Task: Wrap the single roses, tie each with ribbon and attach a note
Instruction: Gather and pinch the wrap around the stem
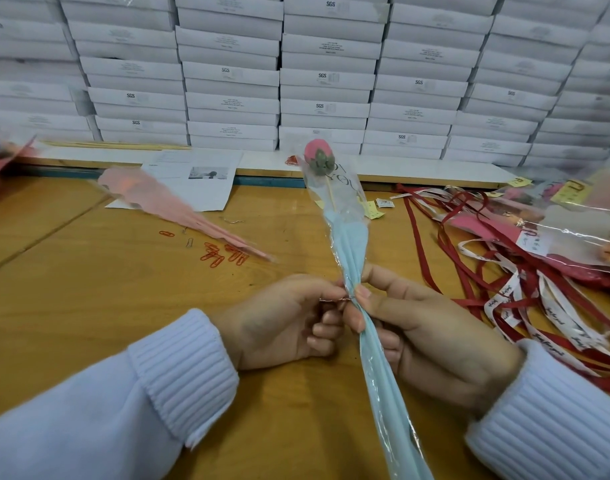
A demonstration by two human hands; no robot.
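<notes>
At waist of wrapped rose (348, 244), right grip (428, 334) curls round it; left grip (282, 320) pinches wire tie (334, 299).

A yellow-brown wooden table (89, 289). At left lie a pink cone-shaped wrapper (165, 206), red paper clips (220, 256) scattered just beside its narrow end, and a printed sheet (199, 181) behind it. At right, tangled red and white ribbons (504, 289), small yellow note tags (372, 209) and finished wrapped roses (573, 237).

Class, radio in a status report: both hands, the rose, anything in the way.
Left hand pinches a thin wire at the wrap's neck. Right hand grips the wrapped rose, tilted up. Ribbons heaped to the right, none on the rose.
</notes>
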